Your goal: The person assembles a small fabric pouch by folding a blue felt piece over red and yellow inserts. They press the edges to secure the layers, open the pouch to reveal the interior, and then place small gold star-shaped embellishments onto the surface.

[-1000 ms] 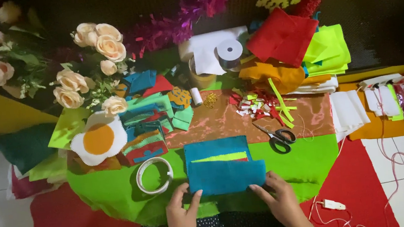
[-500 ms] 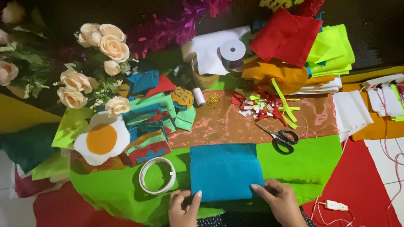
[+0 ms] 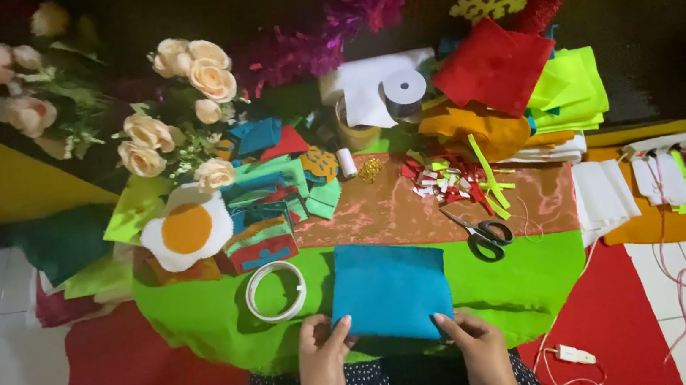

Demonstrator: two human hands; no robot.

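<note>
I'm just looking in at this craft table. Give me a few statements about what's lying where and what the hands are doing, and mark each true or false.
1. Both hands hold the blue felt piece by its near edge. True: the left hand has the near left corner, the right hand the near right corner.
2. The scissors are in the right hand. False: they lie on the table beyond it, untouched.
3. A white tape ring lies left of the blue felt. True.
4. The fried-egg shape sits on the right side of the table. False: it is on the left, near the cream roses.
5. The blue felt is rolled into a tube. False: it lies flat.
</note>
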